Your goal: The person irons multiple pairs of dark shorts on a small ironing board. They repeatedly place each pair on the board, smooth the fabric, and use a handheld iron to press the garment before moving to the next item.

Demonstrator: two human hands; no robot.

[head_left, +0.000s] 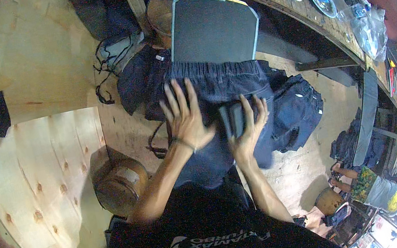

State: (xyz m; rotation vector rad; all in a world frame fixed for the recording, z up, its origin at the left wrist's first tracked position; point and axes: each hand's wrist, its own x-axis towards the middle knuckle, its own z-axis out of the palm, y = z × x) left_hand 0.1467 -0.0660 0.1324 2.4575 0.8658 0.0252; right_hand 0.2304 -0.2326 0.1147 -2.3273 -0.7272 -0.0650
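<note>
Left hand point(188, 123): palm down, fingers spread on dark elastic-waist garment point(227, 77)
Right hand point(246, 137): blurred, fingers apart; can't tell grip
Surface point(311, 17): wooden, cluttered, upper right
Room: plywood panel point(47, 172) left

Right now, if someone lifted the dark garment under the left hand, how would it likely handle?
The dark garment would probably sag rather than hold its shape, since its cloth already lies in creases. Its puckered waistband looks elastic, so it may stretch when pulled. It seems unlikely to roll, lying spread over part of the dark board.
</note>
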